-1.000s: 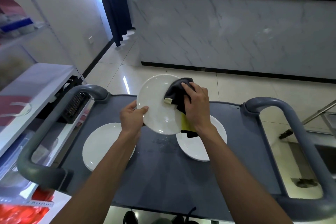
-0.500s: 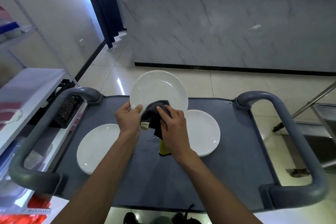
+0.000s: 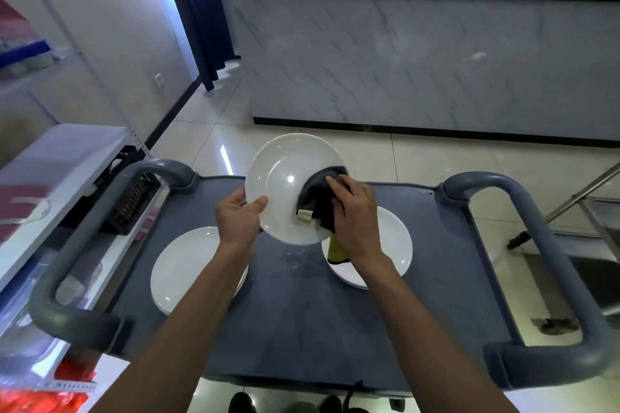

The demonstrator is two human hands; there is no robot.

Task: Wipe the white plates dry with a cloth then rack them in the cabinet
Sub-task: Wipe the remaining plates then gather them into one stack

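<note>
1. Held plate (image 3: 285, 178) tilted above cart (image 3: 302, 322), left hand (image 3: 240, 218) pinching its rim
2. Right hand (image 3: 354, 214) pressing dark cloth (image 3: 318, 193) on plate face
3. Probably wet, slippery, fragile (grip the rim firmly)

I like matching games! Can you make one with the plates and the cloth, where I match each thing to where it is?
Things:
1. held plate
2. cloth
3. left plate
4. right plate

Places:
A. flat on the cart, under the left arm
B. tilted up in the left hand
C. flat on the cart, under the right wrist
D. under the right hand

Pairs: 1-B, 2-D, 3-A, 4-C
</note>
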